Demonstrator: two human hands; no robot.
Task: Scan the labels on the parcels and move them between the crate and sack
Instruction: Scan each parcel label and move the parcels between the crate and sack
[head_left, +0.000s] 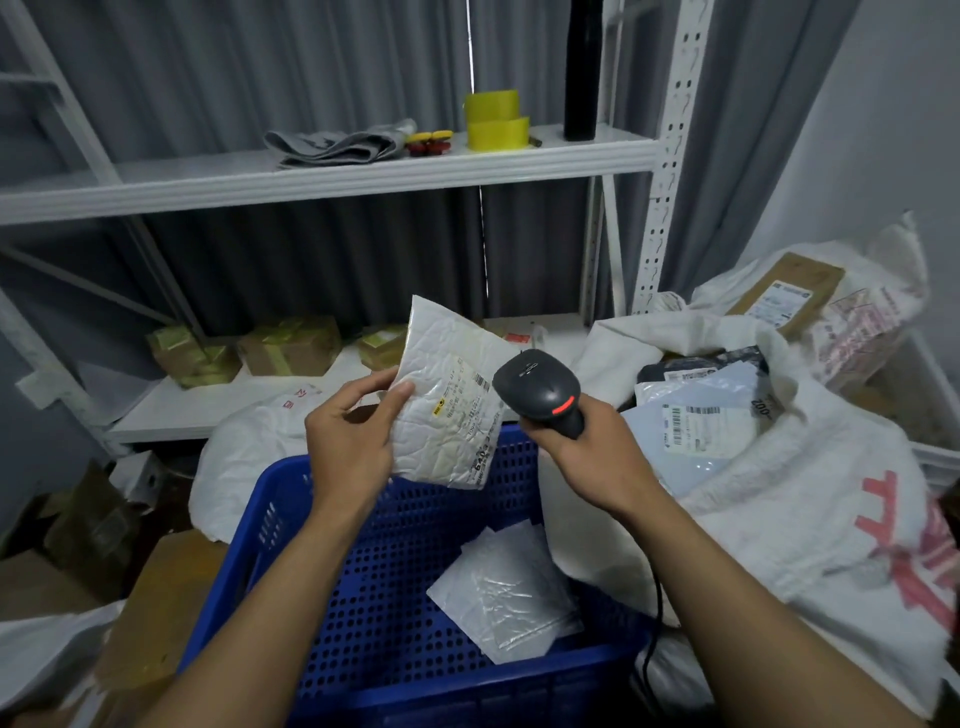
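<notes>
My left hand (352, 441) pinches a white padded parcel (447, 389) by its left edge and holds it upright above the blue perforated crate (374, 613), label facing me. My right hand (587, 452) grips a black barcode scanner (540, 387), whose head sits right beside the parcel's label. Inside the crate lies one silvery parcel (506, 592). To the right, a large white sack (810, 499) stands open, with several labelled parcels (696, 415) inside it.
A white metal shelf rack (363, 171) stands behind the crate, with yellow tape rolls (493, 122), a folded cloth and a black bottle on it. Taped cardboard boxes (288, 345) sit on the lower shelf. More cartons lie at the left. The scanner's cable (655, 613) hangs at the crate's right.
</notes>
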